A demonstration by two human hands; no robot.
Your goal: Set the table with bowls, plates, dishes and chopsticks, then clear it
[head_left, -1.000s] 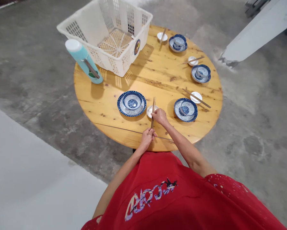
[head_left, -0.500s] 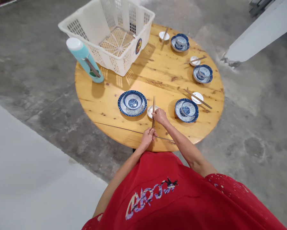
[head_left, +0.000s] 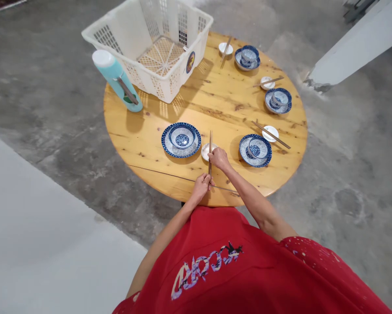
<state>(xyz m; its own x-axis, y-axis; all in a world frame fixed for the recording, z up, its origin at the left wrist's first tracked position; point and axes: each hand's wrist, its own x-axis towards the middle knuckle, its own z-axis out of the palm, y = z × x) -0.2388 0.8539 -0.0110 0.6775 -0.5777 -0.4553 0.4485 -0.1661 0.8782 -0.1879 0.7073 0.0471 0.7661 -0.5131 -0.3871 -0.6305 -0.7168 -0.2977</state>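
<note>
A pair of chopsticks (head_left: 210, 138) lies lengthwise across a small white dish (head_left: 206, 152) near the table's front edge. My right hand (head_left: 218, 158) is closed on the chopsticks beside the dish. Lower down, my left hand (head_left: 202, 185) grips their near ends, its fingertips partly hidden. To the left of the dish is a blue-and-white plate (head_left: 167, 148) with a patterned bowl (head_left: 182, 136) on it. On the right, another patterned plate (head_left: 244, 155) carries a bowl (head_left: 256, 149).
Around the right side of the round wooden table (head_left: 150, 174) are more plates, bowls and white dishes (head_left: 271, 131) with chopsticks across them. A white plastic basket (head_left: 169, 87) and a light-blue cylindrical holder (head_left: 112, 72) stand at the back left. A white pillar (head_left: 349, 52) rises beyond.
Both hands keep their hold on the chopsticks with almost no movement. The view has shifted very slightly.
</note>
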